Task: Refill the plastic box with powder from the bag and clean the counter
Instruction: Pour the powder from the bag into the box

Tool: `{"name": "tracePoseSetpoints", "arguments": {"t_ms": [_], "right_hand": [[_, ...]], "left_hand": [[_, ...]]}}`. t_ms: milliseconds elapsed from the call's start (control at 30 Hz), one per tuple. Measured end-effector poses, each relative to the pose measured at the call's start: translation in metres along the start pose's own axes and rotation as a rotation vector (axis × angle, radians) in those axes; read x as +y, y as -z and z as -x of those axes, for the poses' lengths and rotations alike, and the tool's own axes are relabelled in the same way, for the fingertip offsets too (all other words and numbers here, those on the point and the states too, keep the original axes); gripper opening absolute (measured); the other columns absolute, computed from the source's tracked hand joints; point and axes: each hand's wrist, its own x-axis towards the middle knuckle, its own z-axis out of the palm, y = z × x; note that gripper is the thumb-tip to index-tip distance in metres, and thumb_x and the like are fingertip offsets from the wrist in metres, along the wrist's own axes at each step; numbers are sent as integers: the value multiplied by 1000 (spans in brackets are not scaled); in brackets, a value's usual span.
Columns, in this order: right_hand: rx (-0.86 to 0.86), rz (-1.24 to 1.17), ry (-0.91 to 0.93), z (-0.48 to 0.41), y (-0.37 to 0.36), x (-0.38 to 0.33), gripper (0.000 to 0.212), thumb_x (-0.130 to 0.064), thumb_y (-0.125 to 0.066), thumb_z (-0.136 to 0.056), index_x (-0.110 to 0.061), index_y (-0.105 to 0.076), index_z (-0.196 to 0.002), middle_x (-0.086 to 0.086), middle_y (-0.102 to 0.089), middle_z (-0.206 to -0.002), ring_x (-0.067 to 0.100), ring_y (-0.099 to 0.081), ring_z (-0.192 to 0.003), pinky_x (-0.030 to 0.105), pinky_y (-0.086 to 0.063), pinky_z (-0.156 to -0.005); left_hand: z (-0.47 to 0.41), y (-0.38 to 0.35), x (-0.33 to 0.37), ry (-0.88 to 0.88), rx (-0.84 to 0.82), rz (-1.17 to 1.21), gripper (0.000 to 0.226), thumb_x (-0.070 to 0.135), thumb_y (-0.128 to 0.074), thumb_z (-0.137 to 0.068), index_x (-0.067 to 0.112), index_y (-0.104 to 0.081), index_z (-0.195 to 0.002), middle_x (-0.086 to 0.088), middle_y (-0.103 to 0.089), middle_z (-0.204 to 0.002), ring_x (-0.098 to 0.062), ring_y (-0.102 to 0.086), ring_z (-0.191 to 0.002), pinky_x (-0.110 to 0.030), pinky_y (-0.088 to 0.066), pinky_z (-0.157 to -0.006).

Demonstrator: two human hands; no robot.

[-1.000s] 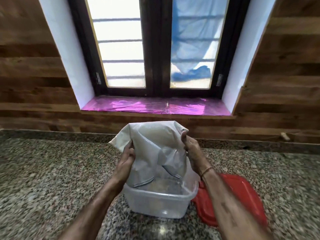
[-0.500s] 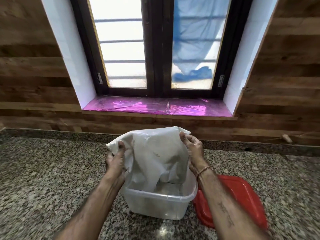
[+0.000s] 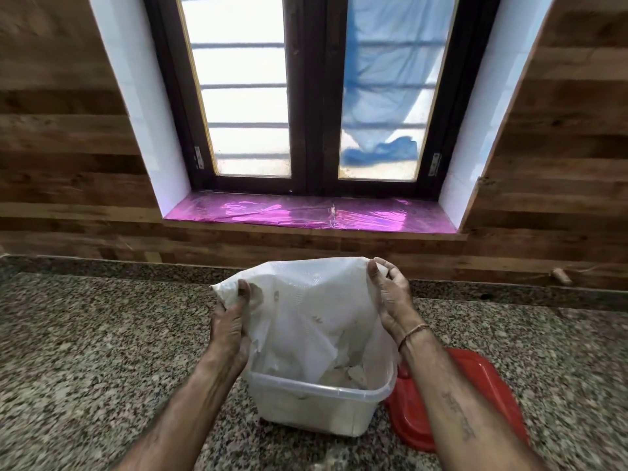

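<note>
A white plastic bag point(image 3: 306, 311) hangs upside down over a clear plastic box point(image 3: 316, 407) that stands on the granite counter point(image 3: 95, 362). My left hand point(image 3: 231, 321) pinches the bag's upper left corner and my right hand point(image 3: 390, 297) pinches its upper right corner. The bag's open end dips into the box, where pale powder point(image 3: 339, 373) lies at the bottom. The bag looks slack and nearly empty.
A red lid point(image 3: 475, 402) lies flat on the counter just right of the box, partly under my right forearm. Behind the counter runs a wooden wall with a window and a pink foil-covered sill point(image 3: 306, 212). A small wooden peg point(image 3: 560, 276) sticks out at right.
Both hands have spread the bag's top corners wider apart and slightly lower, and the bag now hangs flatter over the box.
</note>
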Motion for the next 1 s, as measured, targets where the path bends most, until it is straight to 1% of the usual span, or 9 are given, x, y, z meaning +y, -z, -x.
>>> {"name": "tracePoseSetpoints", "arguments": {"t_ms": [100, 167, 233, 300, 467, 567, 633, 800, 1000], "right_hand": [[-43, -19, 6, 3, 4, -3, 113, -56, -101, -22, -15, -60, -119, 10, -72, -104, 12, -74, -75, 26, -60, -61], [-81, -25, -5, 5, 7, -5, 110, -54, -102, -26, -16, -59, -120, 11, -71, -107, 14, -73, -79, 29, -61, -64], [-118, -22, -23, 4, 8, -8, 104, -51, -102, -30, -17, -60, -119, 13, -71, -110, 16, -74, -83, 31, -62, -67], [-152, -19, -47, 5, 7, -12, 100, -49, -103, -33, -17, -62, -118, 11, -72, -111, 17, -74, -87, 32, -62, -69], [-181, -52, -82, 6, 9, -16, 91, -45, -102, -38, -19, -64, -117, 3, -77, -99, 15, -75, -84, 32, -62, -67], [-176, -66, -73, 7, 10, -22, 64, -36, -91, -58, -21, -64, -114, 2, -75, -97, 15, -72, -82, 30, -62, -64], [-189, -61, -62, 8, 11, -28, 53, -29, -83, -68, -20, -62, -116, 3, -74, -98, 14, -73, -81, 29, -62, -65], [-262, 111, 52, 12, 22, -49, 57, -22, -82, -76, -16, -59, -128, 6, -74, -107, 17, -73, -88, 32, -62, -70], [-364, 464, 143, 27, 34, -74, 48, -25, -82, -78, -17, -70, -123, 6, -72, -111, 17, -68, -95, 29, -59, -73]], "left_hand": [[2, 4, -3, -33, -26, -47, 105, 69, -96, -35, 7, -68, -115, -12, -73, -102, -26, -69, -88, -45, -57, -84], [9, 6, -9, -50, -16, -59, 102, 68, -95, -40, 6, -69, -117, -18, -72, -108, -30, -69, -94, -53, -55, -89], [20, 9, -15, -67, -26, -71, 85, 68, -95, -41, 12, -74, -101, -16, -74, -103, -32, -69, -94, -55, -57, -86], [29, 9, -16, -73, -59, -74, 73, 71, -93, -38, 18, -77, -87, -9, -77, -94, -28, -71, -86, -43, -58, -75], [28, 3, -1, 71, -34, 18, 96, 72, -90, -48, 7, -70, -117, -20, -73, -120, -34, -72, -105, -45, -60, -84], [22, -6, 16, -10, -14, -20, 88, 63, -97, -38, 12, -72, -105, -15, -76, -100, -28, -74, -82, -43, -62, -70], [17, -11, 29, -59, -27, -43, 84, 54, -101, -39, 11, -70, -105, -16, -74, -98, -29, -72, -83, -53, -60, -81], [7, -12, 41, -6, -52, -46, 27, 28, -86, -68, 17, -69, -86, -5, -74, -83, -21, -69, -74, -40, -61, -72], [10, -18, 49, -111, -58, -147, 23, 23, -81, -68, 17, -69, -86, 5, -72, -71, -8, -64, -64, -21, -58, -59]]}}
